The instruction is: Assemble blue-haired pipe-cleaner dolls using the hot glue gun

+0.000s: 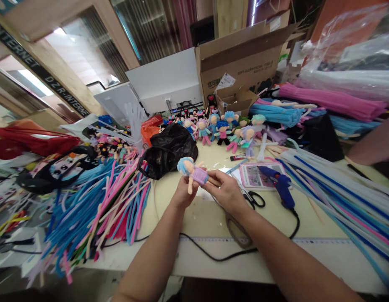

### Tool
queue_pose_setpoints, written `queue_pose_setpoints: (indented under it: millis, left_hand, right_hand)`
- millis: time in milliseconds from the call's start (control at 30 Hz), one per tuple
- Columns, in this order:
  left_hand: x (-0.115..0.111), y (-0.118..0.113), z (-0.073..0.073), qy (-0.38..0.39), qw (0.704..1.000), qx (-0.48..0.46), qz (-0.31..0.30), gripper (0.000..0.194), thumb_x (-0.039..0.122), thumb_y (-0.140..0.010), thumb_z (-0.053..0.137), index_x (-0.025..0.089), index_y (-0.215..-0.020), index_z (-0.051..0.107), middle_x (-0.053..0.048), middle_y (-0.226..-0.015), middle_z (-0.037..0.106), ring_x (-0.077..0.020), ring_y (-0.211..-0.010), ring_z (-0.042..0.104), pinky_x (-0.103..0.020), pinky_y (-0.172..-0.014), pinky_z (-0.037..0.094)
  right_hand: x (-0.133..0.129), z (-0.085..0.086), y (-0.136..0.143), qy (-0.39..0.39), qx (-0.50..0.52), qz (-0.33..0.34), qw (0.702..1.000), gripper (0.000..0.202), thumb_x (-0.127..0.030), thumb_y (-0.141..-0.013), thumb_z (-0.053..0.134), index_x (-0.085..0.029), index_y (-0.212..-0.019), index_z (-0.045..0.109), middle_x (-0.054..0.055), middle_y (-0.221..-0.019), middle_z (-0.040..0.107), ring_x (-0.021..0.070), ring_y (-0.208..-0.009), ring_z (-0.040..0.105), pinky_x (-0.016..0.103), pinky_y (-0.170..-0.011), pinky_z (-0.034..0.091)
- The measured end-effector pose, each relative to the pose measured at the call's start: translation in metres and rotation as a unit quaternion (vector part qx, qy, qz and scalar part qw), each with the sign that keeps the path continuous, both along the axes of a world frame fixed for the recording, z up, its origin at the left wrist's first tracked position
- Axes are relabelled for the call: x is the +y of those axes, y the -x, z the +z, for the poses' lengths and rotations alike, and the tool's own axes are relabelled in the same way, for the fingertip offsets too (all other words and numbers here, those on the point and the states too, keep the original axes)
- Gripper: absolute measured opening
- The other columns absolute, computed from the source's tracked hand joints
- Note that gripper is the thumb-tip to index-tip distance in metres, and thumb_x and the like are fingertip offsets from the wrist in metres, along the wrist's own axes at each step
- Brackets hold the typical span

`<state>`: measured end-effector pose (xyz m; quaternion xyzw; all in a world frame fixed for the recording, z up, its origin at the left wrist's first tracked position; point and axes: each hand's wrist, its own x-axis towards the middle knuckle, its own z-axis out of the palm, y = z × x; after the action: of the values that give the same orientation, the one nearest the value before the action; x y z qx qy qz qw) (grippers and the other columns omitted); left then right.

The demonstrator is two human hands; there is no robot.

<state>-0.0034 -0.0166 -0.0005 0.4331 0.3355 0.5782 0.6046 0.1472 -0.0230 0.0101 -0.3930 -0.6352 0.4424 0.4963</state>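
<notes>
A small doll [199,174] with light blue hair, a lilac top and blue lower clothing is held tilted above the table, head toward the left. My left hand [182,193] is closed on it from below, near the body. The fingers of my right hand [225,191] pinch its legs from the right side. Under and beside my right wrist lie black-handled scissors [256,200] and a larger brown handle loop [236,230]. A blue glue gun [280,186] rests further right, its tip over a pink-edged card [249,175].
Finished-looking dolls [224,130] stand in a group at the back, by a cardboard box [238,63]. A black plastic bag [172,149] sits left of my hands. Pipe cleaner bundles cover the left [87,209] and right [339,188]. A black cord [210,255] crosses the front edge.
</notes>
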Motion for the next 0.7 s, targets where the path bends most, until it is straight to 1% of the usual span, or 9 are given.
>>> queue_pose_setpoints:
  millis: [67,167,233,367,533,700]
  left_hand:
    - [0.0003,0.0017,0.0018,0.007,1.0,0.008,0.012,0.074,0.049,-0.044,0.087,0.016,-0.107,0.067,-0.008,-0.09,0.069,-0.0268,-0.097,0.063,-0.042,-0.093,0.044]
    - [0.0008,0.0022,0.0036,0.012,0.999,0.017,0.029,0.069,0.048,-0.045,0.087,0.016,-0.103,0.069,-0.008,-0.088,0.07,-0.0256,-0.093,0.064,-0.041,-0.091,0.045]
    - [0.001,0.0019,0.0035,0.011,0.999,0.018,0.035,0.067,0.048,-0.045,0.087,0.016,-0.102,0.069,-0.008,-0.087,0.07,-0.0252,-0.091,0.064,-0.04,-0.09,0.046]
    - [0.0012,0.0016,0.0015,0.007,1.0,0.011,0.027,0.061,0.044,-0.046,0.087,0.016,-0.097,0.07,-0.007,-0.085,0.07,-0.0242,-0.088,0.065,-0.04,-0.089,0.046]
    - [0.0016,0.0007,0.0001,0.008,1.0,0.019,0.022,0.052,0.044,-0.047,0.086,0.014,-0.086,0.071,-0.008,-0.081,0.07,-0.0264,-0.089,0.064,-0.042,-0.089,0.046]
    - [0.0011,-0.0021,-0.0007,0.002,1.0,0.024,0.018,0.05,0.044,-0.05,0.085,0.014,-0.089,0.071,-0.008,-0.082,0.07,-0.0241,-0.087,0.065,-0.039,-0.087,0.046]
  right_hand:
    - [0.001,-0.0022,0.0011,0.015,0.024,0.016,0.999,0.028,-0.035,-0.074,0.069,-0.021,-0.098,0.067,0.004,-0.095,0.072,0.0205,-0.088,0.068,0.031,-0.078,0.053]
    - [0.0018,-0.0047,0.0028,0.056,0.097,0.071,0.991,0.034,-0.037,-0.073,0.071,-0.022,-0.104,0.067,0.006,-0.106,0.072,0.0233,-0.099,0.067,0.033,-0.084,0.054]
    - [0.0017,-0.0045,0.0028,0.066,0.11,0.084,0.988,0.034,-0.037,-0.073,0.071,-0.021,-0.103,0.068,0.005,-0.104,0.073,0.0244,-0.1,0.067,0.035,-0.085,0.054]
    - [0.0011,-0.0013,0.0002,0.052,0.063,0.054,0.995,0.029,-0.036,-0.074,0.069,-0.02,-0.098,0.07,0.003,-0.095,0.074,0.0223,-0.09,0.069,0.032,-0.079,0.054]
    - [0.0008,0.0025,-0.003,0.041,0.033,0.05,0.997,0.029,-0.037,-0.075,0.067,-0.02,-0.099,0.071,0.003,-0.093,0.074,0.0205,-0.084,0.068,0.029,-0.073,0.053]
    - [-0.0019,0.0041,-0.0033,0.021,-0.019,0.01,1.0,0.022,-0.029,-0.075,0.065,-0.018,-0.092,0.072,0.002,-0.081,0.073,0.017,-0.071,0.066,0.025,-0.064,0.05]
